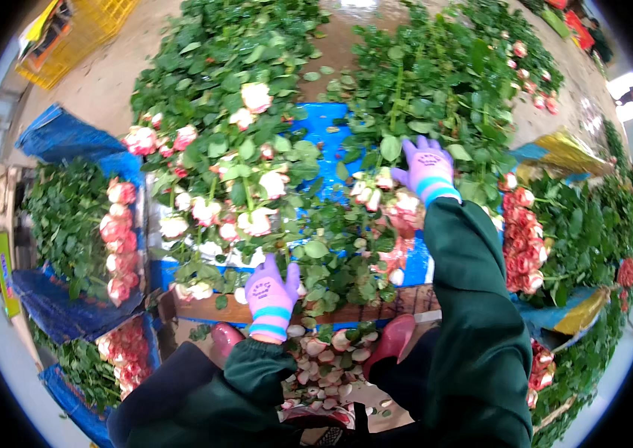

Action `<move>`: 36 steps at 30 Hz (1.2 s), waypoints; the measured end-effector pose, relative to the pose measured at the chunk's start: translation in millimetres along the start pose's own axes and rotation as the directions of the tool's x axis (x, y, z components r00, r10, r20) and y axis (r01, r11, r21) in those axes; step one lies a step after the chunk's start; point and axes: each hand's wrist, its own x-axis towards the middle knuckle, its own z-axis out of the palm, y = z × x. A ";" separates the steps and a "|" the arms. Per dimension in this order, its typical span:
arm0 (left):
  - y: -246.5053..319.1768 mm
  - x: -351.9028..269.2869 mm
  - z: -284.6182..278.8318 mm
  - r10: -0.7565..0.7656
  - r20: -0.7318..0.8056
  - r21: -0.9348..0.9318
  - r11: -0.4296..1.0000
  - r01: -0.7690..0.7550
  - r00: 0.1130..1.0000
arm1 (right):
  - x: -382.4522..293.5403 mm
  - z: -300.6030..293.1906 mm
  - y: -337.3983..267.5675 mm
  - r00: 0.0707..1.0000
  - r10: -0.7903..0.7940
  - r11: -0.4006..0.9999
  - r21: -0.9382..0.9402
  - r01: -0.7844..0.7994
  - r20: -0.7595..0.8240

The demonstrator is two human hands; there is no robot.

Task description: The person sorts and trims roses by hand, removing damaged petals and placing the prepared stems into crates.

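Observation:
Both hands wear lilac knitted gloves with blue-striped cuffs and dark printing on the backs. My left hand (271, 291) is over the near edge of the work surface, fingers apart, beside loose leaves (316, 263) and a white rose head (198, 291). Further out, my right hand (427, 168) lies spread on the leafy rose stems (434, 89) of the right-hand pile, palm down. Pale pink-white roses (369, 190) sit just left of it. On the left side lies another heap of cut roses (226, 73), with cream and pink blooms (257, 221) facing me. Nothing shows gripped in either hand.
Blue-lined racks at left and right hold bundled roses (120, 241) and red-white roses (522, 241). A wooden board (350, 305) edges the blue surface (322, 151). Fallen petals (327, 364) cover the floor between my pink boots (395, 341). A yellow crate (78, 45) stands far left.

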 end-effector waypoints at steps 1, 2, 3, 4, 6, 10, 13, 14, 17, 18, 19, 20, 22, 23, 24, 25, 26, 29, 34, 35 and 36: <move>-4.1 -2.6 -3.5 -0.008 -0.047 0.022 1.000 0.010 0.999 | 1.2 3.7 -6.8 0.997 -0.009 0.998 -0.062 0.004 -0.081; -10.5 -5.8 -10.8 -0.061 -0.018 -0.033 0.998 0.060 0.998 | 6.5 5.1 -13.9 0.998 0.019 1.000 -0.023 -0.020 -0.059; -13.7 -4.1 -21.8 -0.105 0.015 -0.091 0.990 0.106 0.994 | 8.5 -6.0 -24.7 0.998 0.051 0.999 0.010 -0.051 -0.032; -12.0 1.0 -38.4 -0.158 0.127 -0.305 0.933 0.190 0.979 | 5.6 -13.6 -29.0 0.996 0.061 0.998 0.028 -0.059 -0.067; -4.3 14.2 -76.8 -0.188 0.007 -0.376 0.910 0.177 0.982 | -1.0 -15.6 -32.7 0.978 0.068 0.994 0.100 -0.049 -0.198; 10.5 77.8 -98.4 -0.067 -0.338 -0.294 0.955 -0.037 0.939 | -15.3 -26.8 -67.6 0.993 -0.044 0.894 0.439 0.087 -0.107; 17.5 125.0 -102.4 -0.110 0.017 0.081 0.991 0.108 0.994 | -24.7 -34.7 -106.6 0.987 -0.159 0.778 0.617 0.116 0.015; 3.3 131.9 -95.1 -0.084 0.041 0.121 0.990 0.078 0.996 | -27.3 -40.1 -126.0 0.974 -0.216 0.771 0.624 0.125 0.072; 0.4 142.6 -85.1 -0.033 0.137 0.106 0.994 0.019 0.990 | -42.2 -38.2 -136.4 0.961 -0.250 0.760 0.640 0.116 0.123; -1.7 143.9 -90.0 -0.061 0.159 0.067 0.996 0.051 0.985 | -45.8 -41.7 -136.6 0.944 -0.284 0.746 0.657 0.108 0.167; -4.2 144.8 -96.0 -0.091 0.179 0.029 0.996 0.087 0.980 | -50.1 -45.6 -137.4 0.924 -0.321 0.732 0.674 0.103 0.209; -5.6 146.2 -102.9 -0.140 0.263 -0.042 0.987 0.156 0.955 | -52.8 -33.4 -140.8 0.926 -0.321 0.712 0.696 0.097 0.199; -21.8 156.6 -69.0 -0.151 0.247 -0.214 0.955 0.206 0.957 | -62.2 -32.1 -154.1 0.937 -0.273 0.690 0.723 0.033 0.218; -11.2 153.5 -64.8 -0.122 0.273 -0.208 0.961 0.182 0.954 | -64.1 -27.2 -161.6 0.936 -0.268 0.650 0.760 0.001 0.228; 10.1 143.0 -73.6 -0.069 0.332 -0.199 0.970 0.142 0.941 | -64.5 -17.9 -165.2 0.913 -0.324 0.574 0.819 -0.019 0.248; 17.5 138.7 -72.2 -0.100 0.281 -0.184 0.970 0.156 0.954 | -69.2 -9.6 -180.0 0.914 -0.390 0.534 0.835 0.129 0.109; 18.8 138.0 -77.3 -0.078 0.290 -0.190 0.972 0.137 0.954 | -74.1 -2.1 -190.7 0.928 -0.356 0.569 0.814 0.120 0.112; -0.8 141.8 -108.2 0.034 0.372 -0.205 0.978 0.046 0.928 | -93.9 -20.9 -207.5 0.858 -0.494 0.434 0.895 0.104 0.140; -58.0 81.3 -218.3 0.496 0.144 -0.921 0.383 -0.067 0.856 | -127.2 -77.7 -199.2 0.692 -0.713 -0.196 0.980 -0.037 -0.116; -63.8 64.2 -239.8 0.493 0.214 -0.974 0.174 0.145 0.843 | -129.4 -82.8 -193.9 0.668 -0.729 -0.270 0.960 -0.080 -0.149; -72.1 43.1 -266.1 0.477 0.279 -0.939 -0.045 0.340 0.833 | -132.8 -94.4 -186.9 0.633 -0.750 -0.343 0.931 -0.124 -0.192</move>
